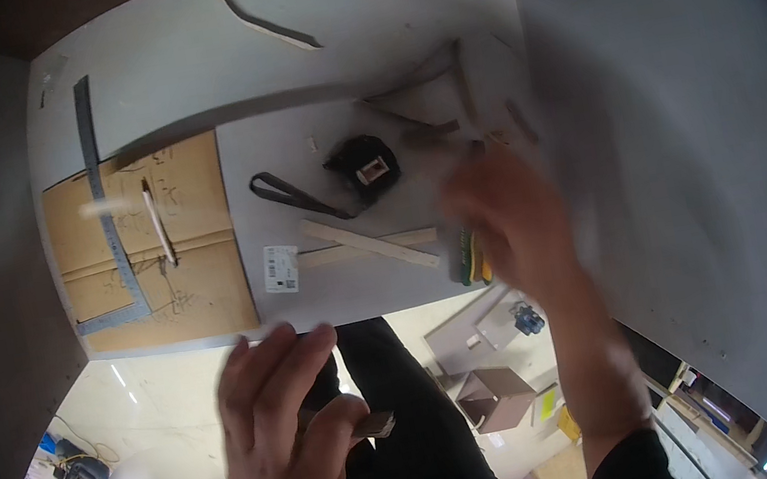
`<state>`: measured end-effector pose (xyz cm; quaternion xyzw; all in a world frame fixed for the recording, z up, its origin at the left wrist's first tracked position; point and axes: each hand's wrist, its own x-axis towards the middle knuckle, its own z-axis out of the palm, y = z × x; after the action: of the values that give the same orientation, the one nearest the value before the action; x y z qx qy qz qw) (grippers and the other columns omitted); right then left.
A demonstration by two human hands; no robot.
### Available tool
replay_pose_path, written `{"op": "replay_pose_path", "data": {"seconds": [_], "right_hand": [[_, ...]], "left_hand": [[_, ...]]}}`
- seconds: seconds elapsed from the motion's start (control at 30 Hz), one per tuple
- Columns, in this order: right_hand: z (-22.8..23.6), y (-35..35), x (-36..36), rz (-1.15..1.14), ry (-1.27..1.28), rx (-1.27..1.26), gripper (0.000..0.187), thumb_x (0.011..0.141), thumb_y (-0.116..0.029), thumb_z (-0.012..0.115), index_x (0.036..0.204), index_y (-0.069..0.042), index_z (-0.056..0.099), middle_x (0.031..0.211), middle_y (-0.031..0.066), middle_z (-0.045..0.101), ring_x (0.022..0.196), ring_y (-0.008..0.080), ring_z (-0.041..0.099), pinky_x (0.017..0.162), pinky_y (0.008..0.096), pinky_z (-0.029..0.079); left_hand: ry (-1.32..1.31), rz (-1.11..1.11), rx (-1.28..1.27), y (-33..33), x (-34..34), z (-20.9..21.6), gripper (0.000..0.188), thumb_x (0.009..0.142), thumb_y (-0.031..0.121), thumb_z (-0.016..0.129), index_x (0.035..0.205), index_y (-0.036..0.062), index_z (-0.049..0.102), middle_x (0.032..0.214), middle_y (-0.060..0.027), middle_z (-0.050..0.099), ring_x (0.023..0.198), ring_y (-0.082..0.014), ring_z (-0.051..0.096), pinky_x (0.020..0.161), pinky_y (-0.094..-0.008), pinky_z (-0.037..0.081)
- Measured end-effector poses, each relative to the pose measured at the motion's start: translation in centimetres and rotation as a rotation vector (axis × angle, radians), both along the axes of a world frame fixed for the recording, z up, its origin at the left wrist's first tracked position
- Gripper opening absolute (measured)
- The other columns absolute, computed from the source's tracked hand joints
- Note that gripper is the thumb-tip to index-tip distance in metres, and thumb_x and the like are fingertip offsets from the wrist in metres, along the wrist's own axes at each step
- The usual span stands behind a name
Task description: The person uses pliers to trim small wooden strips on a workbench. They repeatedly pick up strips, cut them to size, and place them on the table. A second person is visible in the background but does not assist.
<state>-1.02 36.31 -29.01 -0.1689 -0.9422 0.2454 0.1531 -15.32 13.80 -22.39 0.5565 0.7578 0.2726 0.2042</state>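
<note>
Close in front of me my left hand (283, 429) is closed, thumb against fingers, on a small flat brownish piece (376, 426) whose end sticks out past the thumb. What lies inside the palm is hidden. My right hand (512, 218) hangs over the right part of a grey board surface, its fingers smeared by motion. Beside its wrist lies a green and yellow object (473, 258), partly covered, kind unclear. Left of it two thin wooden strips (374, 243) cross. Behind them sits a black tape measure (364, 170) with a wrist strap.
At left a metal square ruler (111, 234) and a pen (158, 221) lie on a cardboard sheet (211, 299). A label (281, 269) is near the front edge. Grey panels (671, 140) wall the sides. Below, on the floor, are a small box (496, 397) and a blue tool (527, 319).
</note>
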Motion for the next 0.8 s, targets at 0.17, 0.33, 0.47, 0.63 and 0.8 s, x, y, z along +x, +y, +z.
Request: {"op": "replay_pose_path", "data": {"seconds": [0.17, 0.33, 0.47, 0.63, 0.8], "right_hand": [[2.6, -6.2, 6.6, -0.036, 0.076, -0.336, 0.012, 0.073, -0.006, 0.075, 0.081, -0.009, 0.066, 0.082, 0.0008, 0.067, 0.086, 0.0213, 0.063, 0.074, 0.0313, 0.048], [0.3, -8.6, 9.0, -0.146, -0.036, -0.49, 0.025, 0.073, -0.005, 0.076, 0.095, -0.007, 0.064, 0.105, 0.008, 0.064, 0.102, 0.0252, 0.06, 0.082, 0.0348, 0.049], [-2.9, -8.6, 9.2, -0.58, -0.076, -0.482, 0.028, 0.081, 0.002, 0.067, 0.108, -0.003, 0.057, 0.11, 0.0142, 0.058, 0.101, 0.0284, 0.058, 0.086, 0.0357, 0.047], [-1.4, -9.9, 8.5, -0.637, 0.092, -0.907, 0.022, 0.094, -0.004, 0.055, 0.115, 0.0, 0.056, 0.104, 0.01, 0.06, 0.094, 0.0144, 0.058, 0.082, 0.0283, 0.047], [1.4, -13.8, 5.7, -0.528, 0.142, -1.527, 0.062, 0.094, -0.025, 0.059, 0.139, 0.003, 0.027, 0.095, 0.0144, 0.064, 0.08, 0.014, 0.061, 0.065, 0.0233, 0.047]], "left_hand": [[0.042, -0.407, -0.162, 2.5, 0.5, 1.6, 0.021, 0.087, 0.026, 0.065, 0.081, 0.0075, 0.058, 0.122, -0.0141, 0.057, 0.125, -0.0321, 0.049, 0.108, -0.0557, 0.033], [-0.311, -0.472, -0.401, -0.2, 5.0, -1.6, 0.016, 0.094, 0.018, 0.057, 0.091, 0.0024, 0.056, 0.082, -0.0088, 0.057, 0.062, -0.0147, 0.059, 0.057, -0.0286, 0.049], [-0.958, -0.032, -0.521, -2.4, 6.6, -3.7, 0.015, 0.099, 0.015, 0.05, 0.091, 0.0023, 0.053, 0.088, -0.0098, 0.06, 0.058, -0.0129, 0.056, 0.054, -0.0255, 0.047], [-1.836, 0.364, -0.408, -3.9, 5.7, -4.5, 0.023, 0.104, 0.019, 0.034, 0.097, 0.002, 0.048, 0.092, -0.012, 0.059, 0.065, -0.0106, 0.055, 0.06, -0.0244, 0.046], [-2.167, 0.388, -0.265, -5.1, 6.1, -5.6, 0.03, 0.104, 0.025, 0.031, 0.095, 0.0016, 0.047, 0.093, -0.0183, 0.06, 0.066, -0.0152, 0.058, 0.06, -0.0241, 0.046]]}}
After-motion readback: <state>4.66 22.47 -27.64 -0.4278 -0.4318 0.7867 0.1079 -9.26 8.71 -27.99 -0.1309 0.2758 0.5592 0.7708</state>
